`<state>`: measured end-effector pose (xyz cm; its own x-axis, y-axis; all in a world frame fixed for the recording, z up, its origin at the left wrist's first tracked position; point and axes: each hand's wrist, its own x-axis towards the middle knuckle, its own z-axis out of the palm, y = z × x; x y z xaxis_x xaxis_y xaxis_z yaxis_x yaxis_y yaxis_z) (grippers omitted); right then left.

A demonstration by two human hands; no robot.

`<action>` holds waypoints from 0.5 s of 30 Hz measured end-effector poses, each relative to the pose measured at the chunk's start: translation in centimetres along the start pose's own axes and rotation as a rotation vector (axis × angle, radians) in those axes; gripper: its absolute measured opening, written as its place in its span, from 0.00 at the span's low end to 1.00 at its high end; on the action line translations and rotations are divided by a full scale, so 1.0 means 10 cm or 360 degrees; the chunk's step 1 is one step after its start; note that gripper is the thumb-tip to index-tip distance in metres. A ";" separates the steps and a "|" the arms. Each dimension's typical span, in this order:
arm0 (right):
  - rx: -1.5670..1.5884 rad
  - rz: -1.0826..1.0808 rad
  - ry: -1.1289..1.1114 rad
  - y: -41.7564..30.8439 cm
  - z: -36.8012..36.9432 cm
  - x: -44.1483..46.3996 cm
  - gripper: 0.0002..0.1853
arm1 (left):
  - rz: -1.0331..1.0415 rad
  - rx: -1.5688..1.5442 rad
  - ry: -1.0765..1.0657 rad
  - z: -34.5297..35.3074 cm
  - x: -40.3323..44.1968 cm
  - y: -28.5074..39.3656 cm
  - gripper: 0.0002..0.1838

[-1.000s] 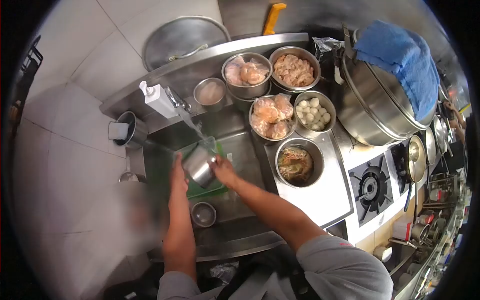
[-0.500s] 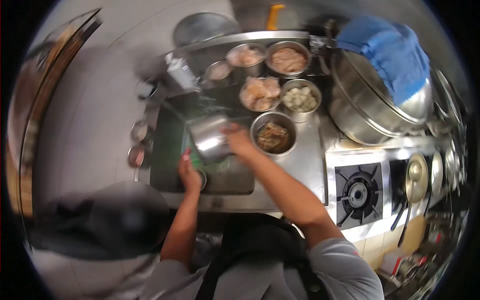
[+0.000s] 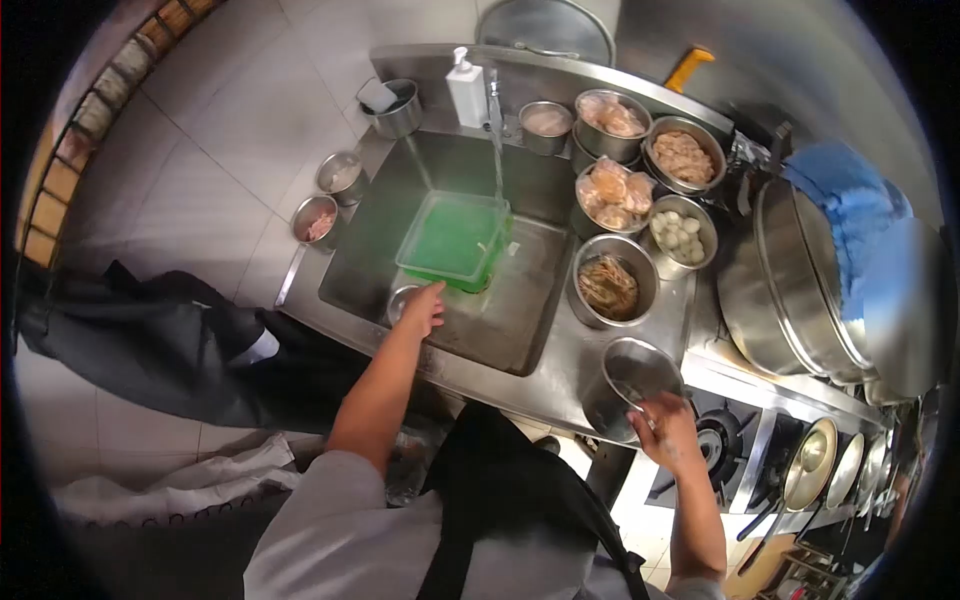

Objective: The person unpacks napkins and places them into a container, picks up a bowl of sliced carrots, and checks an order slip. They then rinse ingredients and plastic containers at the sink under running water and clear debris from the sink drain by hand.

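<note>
Holding a metal pot by the rim beside the sink

Right hand [image 3: 668, 428]: fingers clenched on the rim of the metal pot [image 3: 640, 368]. No handle is seen on this vessel, which would account for the rim grip. Position of the pot: between the sink [image 3: 500, 335] and the stove burner [image 3: 712, 440], nearer the person than the bowl of shellfish [image 3: 608, 287]. Whether its base bears on the tabletop [image 3: 555, 385] cannot be determined.

Left hand [image 3: 424, 308]: fingers released and loosely extended over the sink's near side, apparently grasping nothing. Closest item is the small metal bowl [image 3: 398, 304], partly hidden by the hand; contact cannot be confirmed.

Water runs from the faucet [image 3: 494, 105] to the far corner of the green container [image 3: 470, 275], evidently placed to receive it. Filled bowls, including one of white round pieces [image 3: 677, 238], stand grouped beside the basin, presumably to keep them within reach yet out of the stream.
</note>
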<state>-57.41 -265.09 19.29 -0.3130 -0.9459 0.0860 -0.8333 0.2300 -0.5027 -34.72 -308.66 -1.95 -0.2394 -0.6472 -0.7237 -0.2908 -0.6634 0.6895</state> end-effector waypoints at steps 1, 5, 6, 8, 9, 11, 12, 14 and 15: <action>0.0035 -0.0005 0.0133 0.01 0.07 0.00 0.05 | -0.0020 -0.0002 0.0006 0.03 0.23 -0.02 0.35; -0.0355 -0.0017 -0.0084 0.32 0.45 -0.04 0.10 | -0.0263 -0.0073 0.0285 0.39 1.12 -0.24 0.38; -0.0414 0.0054 -0.0043 0.29 0.50 0.02 0.12 | -0.0397 -0.0186 0.0380 0.46 1.33 -0.30 0.40; -0.0581 0.0278 -0.0001 -0.01 0.36 0.28 0.16 | -0.0549 -0.0269 0.0469 0.59 1.60 -0.31 0.40; -0.0683 0.0428 0.0005 -0.23 0.24 0.44 0.18 | -0.0667 -0.0353 0.0564 0.60 1.74 -0.30 0.40; -0.0449 0.0449 0.0261 -0.38 0.21 0.56 0.18 | -0.0567 -0.0442 0.0515 0.56 2.11 -0.48 0.39; -0.0338 0.0550 0.0310 -0.48 0.25 0.58 0.17 | -0.0470 -0.0538 0.0464 0.56 2.31 -0.56 0.39; -0.0141 0.0520 0.0427 -0.62 0.37 0.79 0.14 | -0.0495 -0.0783 0.0337 0.58 2.62 -0.71 0.37; -0.0009 0.0399 0.0673 -0.62 0.59 0.84 0.12 | -0.0533 -0.1031 0.0227 0.59 2.67 -0.79 0.36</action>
<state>-52.20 -275.78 18.10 -0.6608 -0.6857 0.3052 -0.7108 0.4412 -0.5478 -44.25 -318.45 -26.92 -0.0985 -0.3845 -0.9178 0.2882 -0.8938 0.3435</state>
